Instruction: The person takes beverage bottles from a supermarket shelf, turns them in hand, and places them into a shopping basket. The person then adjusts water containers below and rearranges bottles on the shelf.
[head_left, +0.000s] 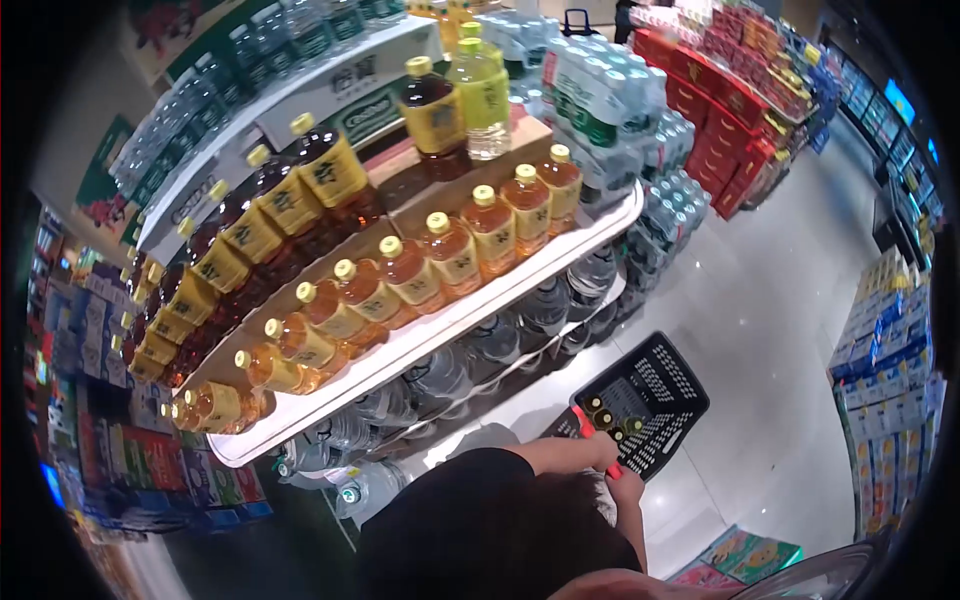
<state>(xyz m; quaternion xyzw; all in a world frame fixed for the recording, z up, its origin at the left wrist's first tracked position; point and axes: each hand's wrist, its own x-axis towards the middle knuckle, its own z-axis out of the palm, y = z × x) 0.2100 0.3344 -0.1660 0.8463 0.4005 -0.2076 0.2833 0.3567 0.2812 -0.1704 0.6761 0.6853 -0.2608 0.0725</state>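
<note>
A black shopping basket point(686, 386) with a red handle point(581, 418) is at the lower centre, with several yellow-capped bottles point(618, 424) inside. My left hand point(604, 452) is closed round the handle at the basket's near side. Just beside it, my right hand point(627, 486) closes on the handle's lower end. Left of the basket, amber bottles point(405, 275) with yellow caps stand in a row along a white shelf edge point(430, 335). Larger dark bottles point(330, 175) form a row behind them.
Large water bottles point(440, 372) line the level under the shelf. Wrapped bottle packs point(605, 85) are at its far end, and red boxes point(705, 120) farther back. Blue and white cartons point(885, 370) stand right, across the tiled floor point(765, 320). A green box point(750, 553) lies low right.
</note>
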